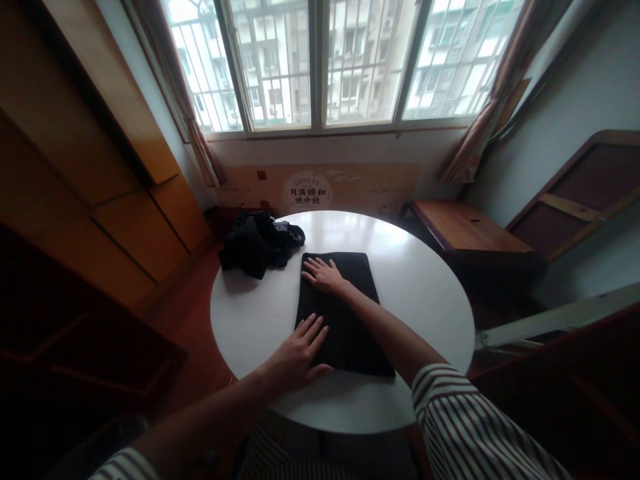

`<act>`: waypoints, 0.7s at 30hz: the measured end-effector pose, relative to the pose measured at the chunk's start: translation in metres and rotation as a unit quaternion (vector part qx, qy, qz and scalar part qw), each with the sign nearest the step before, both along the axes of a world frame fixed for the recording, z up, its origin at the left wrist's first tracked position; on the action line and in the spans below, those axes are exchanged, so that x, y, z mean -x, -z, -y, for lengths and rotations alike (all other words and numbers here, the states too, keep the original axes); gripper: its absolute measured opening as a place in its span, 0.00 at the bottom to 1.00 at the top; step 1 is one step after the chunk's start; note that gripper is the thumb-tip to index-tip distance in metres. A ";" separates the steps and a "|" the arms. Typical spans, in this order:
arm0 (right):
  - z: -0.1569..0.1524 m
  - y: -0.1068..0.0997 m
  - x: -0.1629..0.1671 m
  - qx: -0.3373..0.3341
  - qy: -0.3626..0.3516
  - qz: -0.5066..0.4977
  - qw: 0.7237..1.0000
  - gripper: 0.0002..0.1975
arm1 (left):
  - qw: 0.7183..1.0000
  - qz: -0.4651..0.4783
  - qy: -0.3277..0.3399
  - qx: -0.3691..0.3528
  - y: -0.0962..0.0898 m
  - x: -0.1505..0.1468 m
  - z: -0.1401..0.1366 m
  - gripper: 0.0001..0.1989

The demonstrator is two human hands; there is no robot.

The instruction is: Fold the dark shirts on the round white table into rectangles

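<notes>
A folded black cloth [357, 320] lies flat in the middle of the round white table [425, 293]. My left hand [300, 350] rests flat on the near left edge of the cloth, fingers spread. Palm down, my right hand [325, 273] presses on the far left part of the same cloth. Neither hand grips anything. A crumpled pile of dark clothes [257, 243] sits at the table's far left, apart from both hands.
A wooden side table [465, 230] stands to the right of the round table. Wooden cabinets [115, 193] line the left wall. A wide barred window [325, 60] with curtains is straight ahead, and a printed cardboard panel [320, 190] leans below it.
</notes>
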State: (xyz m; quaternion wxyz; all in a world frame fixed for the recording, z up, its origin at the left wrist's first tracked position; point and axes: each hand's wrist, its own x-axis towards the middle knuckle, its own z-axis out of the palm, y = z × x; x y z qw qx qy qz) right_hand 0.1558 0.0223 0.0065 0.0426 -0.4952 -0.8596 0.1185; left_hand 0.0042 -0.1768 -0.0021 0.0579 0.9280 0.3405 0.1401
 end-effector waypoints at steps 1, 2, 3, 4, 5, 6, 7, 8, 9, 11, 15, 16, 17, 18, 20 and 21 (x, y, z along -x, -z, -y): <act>-0.001 0.000 0.001 0.000 0.010 0.001 1.000 0.32 | 1.000 0.001 -0.006 -0.014 0.001 0.001 0.005 0.35; -0.002 0.000 0.002 -0.002 0.017 0.001 1.000 0.33 | 1.000 0.004 -0.012 -0.027 -0.001 0.003 0.010 0.31; -0.002 0.001 0.002 -0.008 0.022 0.001 1.000 0.33 | 0.999 0.010 -0.018 -0.040 -0.003 0.007 0.013 0.26; -0.002 0.002 0.003 -0.016 0.023 -0.002 1.000 0.33 | 0.998 0.018 -0.022 -0.048 -0.006 0.011 0.016 0.23; -0.001 0.003 0.003 -0.025 0.023 -0.006 0.999 0.33 | 0.998 0.027 -0.026 -0.051 -0.010 0.017 0.018 0.20; -0.001 0.004 0.002 -0.034 0.021 -0.011 0.999 0.34 | 0.998 0.036 -0.029 -0.046 -0.013 0.022 0.019 0.18; 0.000 0.005 0.002 -0.042 0.020 -0.016 0.999 0.34 | 0.998 0.040 -0.029 -0.035 -0.016 0.028 0.019 0.17; 0.001 0.006 0.002 -0.047 0.019 -0.021 0.998 0.34 | 0.999 0.041 -0.026 -0.020 -0.019 0.034 0.018 0.17; 0.002 0.007 0.001 -0.050 0.019 -0.024 0.998 0.34 | 0.999 0.037 -0.023 -0.005 -0.021 0.038 0.017 0.17; 0.003 0.008 0.001 -0.055 0.022 -0.026 0.998 0.34 | 0.999 0.018 -0.022 0.018 -0.023 0.044 0.014 0.22; 0.003 0.008 0.001 -0.059 0.025 -0.024 0.998 0.34 | 0.999 -0.012 -0.011 0.042 -0.028 0.046 0.009 0.27; 0.003 0.008 0.001 -0.060 0.024 -0.024 0.998 0.34 | 0.999 -0.011 -0.006 0.047 -0.030 0.047 0.010 0.27; 0.003 0.008 0.001 -0.060 0.024 -0.024 0.998 0.34 | 0.999 -0.007 -0.001 0.051 -0.032 0.047 0.010 0.27; 0.004 0.007 0.001 -0.060 0.023 -0.025 0.998 0.34 | 0.999 -0.004 0.002 0.054 -0.034 0.048 0.010 0.26; 0.004 0.007 0.001 -0.059 0.022 -0.027 0.998 0.34 | 0.999 -0.004 0.005 0.052 -0.035 0.050 0.010 0.25; 0.004 0.006 0.001 -0.059 0.022 -0.028 0.998 0.34 | 0.999 -0.007 0.007 0.047 -0.035 0.051 0.009 0.24</act>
